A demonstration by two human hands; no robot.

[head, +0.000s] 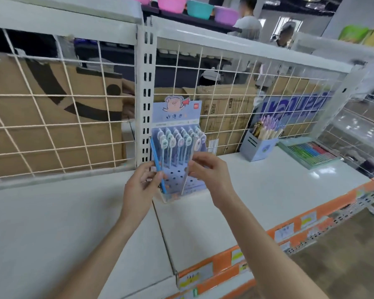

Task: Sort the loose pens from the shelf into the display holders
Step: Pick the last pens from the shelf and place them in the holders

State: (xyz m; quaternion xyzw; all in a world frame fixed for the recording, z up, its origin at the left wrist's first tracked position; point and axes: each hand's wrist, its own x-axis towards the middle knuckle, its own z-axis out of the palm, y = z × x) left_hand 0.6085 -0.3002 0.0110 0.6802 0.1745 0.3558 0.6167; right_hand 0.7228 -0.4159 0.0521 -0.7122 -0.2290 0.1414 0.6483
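I'm looking down on a white shelf (268,186) backed by a white wire grid (52,126), with brown cardboard boxes (41,100) behind it; the box on the right carries dark printed characters I can't read, and a blue panel further right shows large mirrored lettering, unreadable to me. Orange price strips (229,262) with small paper labels run along the shelf's front edge; their print is too small to make out.

At the middle stands one lilac display holder (177,130) with a cartoon pig, a red logo square and blue handwritten-style characters on its header card. Several pens with round pastel toppers stand upright in its rear holes; the front rows of holes are open. To the right I count one lilac pen cup (257,147) full of pens, then one flat tray of coloured pens (307,153).

My left hand (140,188) pinches one blue pen (158,167); its long axis runs nearly upright, top leaning slightly left, lower end touching the holder's front edge. My right hand (207,171) grips one pale pen (187,175) with a round topper, upright, its tip pointing down at the holder's open holes.
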